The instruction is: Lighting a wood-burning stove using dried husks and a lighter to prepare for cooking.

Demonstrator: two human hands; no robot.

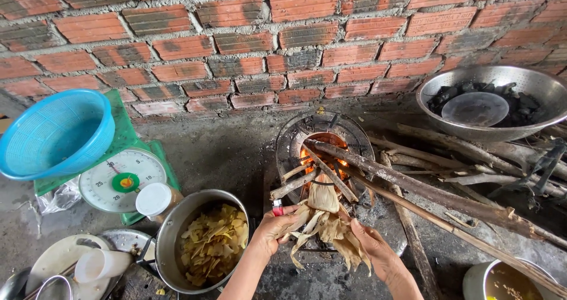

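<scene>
Dry tan husk leaves (323, 223), bunched before round clay stove (323, 146) with burning sticks (378, 173). Gripped by left hand (276, 226), fingers curled round bundle plus small red lighter (277, 208); right hand (367, 241) pinching lower leaves. Beside left: steel pot of yellow slices (204, 241).

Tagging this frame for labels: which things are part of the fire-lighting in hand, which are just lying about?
In use:
left hand with red lighter
right hand
dry leaves
stove
sticks

Lying about:
blue basket
scale
pot of yellow pieces
charcoal bowl
</scene>
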